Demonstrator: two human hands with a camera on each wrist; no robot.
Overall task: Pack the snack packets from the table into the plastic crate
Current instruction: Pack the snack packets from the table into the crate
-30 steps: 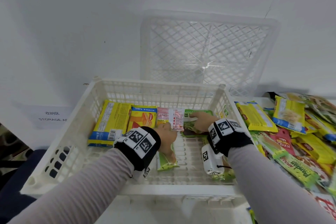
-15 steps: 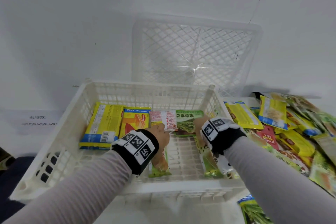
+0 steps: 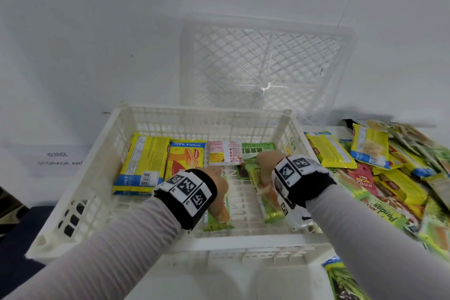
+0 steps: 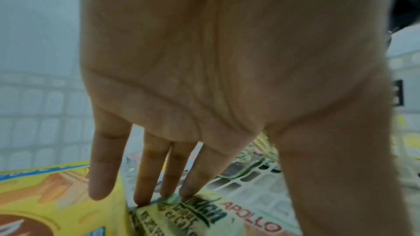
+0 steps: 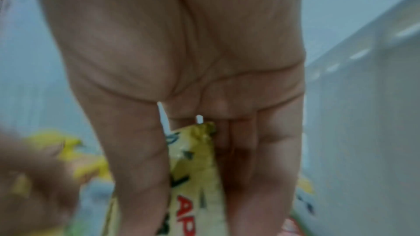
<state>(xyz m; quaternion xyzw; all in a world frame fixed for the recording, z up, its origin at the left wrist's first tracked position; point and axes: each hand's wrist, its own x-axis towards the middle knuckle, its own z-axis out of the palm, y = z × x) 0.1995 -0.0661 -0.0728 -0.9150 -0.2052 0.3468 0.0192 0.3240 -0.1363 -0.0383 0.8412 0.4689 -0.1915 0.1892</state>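
A white plastic crate (image 3: pixel 80 192) stands in front of me. Along its far wall lie a yellow-blue packet (image 3: pixel 142 165), a yellow-orange wafer packet (image 3: pixel 185 158), a pink-white packet (image 3: pixel 225 154) and a green packet (image 3: pixel 258 151). Two long green Apollo cake packets lie lengthwise on the crate floor. My left hand (image 3: pixel 218 178) is over the left one (image 3: pixel 219 219), its straight fingertips (image 4: pixel 168 186) touching that packet's far end (image 4: pixel 193 218). My right hand (image 3: pixel 265 163) pinches the right one (image 3: pixel 270 207) between its thumb (image 5: pixel 141 168) and its fingers (image 5: pixel 261 150).
A heap of loose snack packets (image 3: pixel 389 178) covers the table right of the crate, and another green packet (image 3: pixel 345 280) lies at the near right. A second white crate (image 3: pixel 265 66) leans against the wall behind. A storage-area sign (image 3: pixel 58 161) is at the left.
Both hands have drawn back toward me from the pink-white and green packets in the far row. They now lie on the two long green packets.
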